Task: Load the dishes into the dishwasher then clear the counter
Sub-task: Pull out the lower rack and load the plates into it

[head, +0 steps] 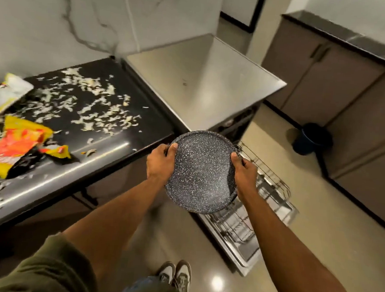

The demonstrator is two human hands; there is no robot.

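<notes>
A round dark speckled plate (199, 170) is held in the air in front of me, tilted, above the pulled-out wire rack (265, 185) of the open dishwasher (237, 244). My left hand (160, 164) grips its left rim with the thumb on top. My right hand (244, 173) grips the right rim the same way. The black counter (121, 128) to the left is strewn with pale vegetable scraps (95, 105). A torn yellow and orange snack packet (22, 148) and a white packet (7, 91) lie at its left end.
A steel worktop (201, 83) stands above the dishwasher. A dark bin (312, 138) sits on the floor by the brown cabinets (346, 87) at right. My shoes (175, 276) are on the glossy beige floor next to the dishwasher door.
</notes>
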